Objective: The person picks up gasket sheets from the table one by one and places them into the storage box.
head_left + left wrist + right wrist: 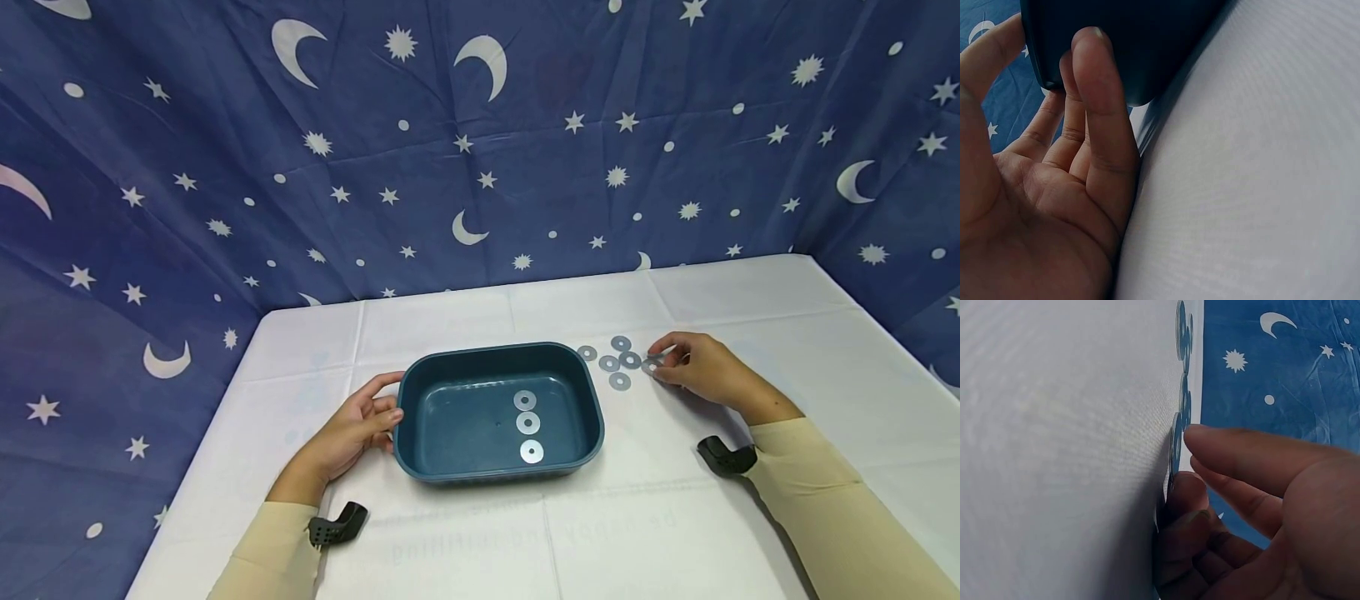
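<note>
A dark blue-green plastic tub [487, 477] stands on the white table. Three metal washers [528, 422] lie in a row on its floor, towards the right. My left hand [354, 433] holds the tub's left end, thumb on the rim and fingers against the outer wall; the left wrist view shows these fingers [1100, 112] at the wall. Right of the tub, my right hand [696, 364] has its thumb and forefinger at the edges of a flat washer [649, 367], partly covered by the fingers. Seen edge-on, that washer [1175, 445] is low against the table.
Several loose washers [619, 381] lie between the tub and my right hand, some overlapping. A blue curtain [525, 150] with moons and stars hangs behind and beside the table [472, 550]. Black wrist devices sit on both sleeves.
</note>
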{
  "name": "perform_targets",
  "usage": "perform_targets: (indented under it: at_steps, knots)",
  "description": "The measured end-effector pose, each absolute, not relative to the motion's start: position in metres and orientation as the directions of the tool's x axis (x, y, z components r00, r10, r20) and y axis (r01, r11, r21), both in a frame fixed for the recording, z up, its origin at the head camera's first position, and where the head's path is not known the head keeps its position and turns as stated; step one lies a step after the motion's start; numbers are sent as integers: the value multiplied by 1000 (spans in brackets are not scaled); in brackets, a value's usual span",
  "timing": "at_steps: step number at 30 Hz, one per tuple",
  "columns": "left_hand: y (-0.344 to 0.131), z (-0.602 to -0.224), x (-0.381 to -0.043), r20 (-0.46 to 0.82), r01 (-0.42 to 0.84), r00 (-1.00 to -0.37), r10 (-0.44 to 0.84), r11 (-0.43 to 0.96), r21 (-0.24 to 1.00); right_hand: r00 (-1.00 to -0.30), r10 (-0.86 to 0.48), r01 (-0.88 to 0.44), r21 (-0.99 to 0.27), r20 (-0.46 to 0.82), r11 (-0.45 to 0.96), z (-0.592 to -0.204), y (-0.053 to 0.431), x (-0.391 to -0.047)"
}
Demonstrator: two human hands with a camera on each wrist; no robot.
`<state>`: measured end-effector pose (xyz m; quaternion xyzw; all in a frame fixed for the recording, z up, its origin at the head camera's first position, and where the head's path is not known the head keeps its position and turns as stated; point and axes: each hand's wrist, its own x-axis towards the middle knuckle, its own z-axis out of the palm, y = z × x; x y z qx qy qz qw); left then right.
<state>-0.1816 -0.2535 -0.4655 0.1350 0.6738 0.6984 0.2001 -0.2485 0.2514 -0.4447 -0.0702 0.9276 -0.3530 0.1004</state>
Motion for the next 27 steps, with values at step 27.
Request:
perform_targets:
  at_steps: [27]
  knots:
    - [-254, -466, -182, -76, -96, -879, 470, -17, 995, -960, -234, -94, -606, -156, 790, -445, 249, -249]
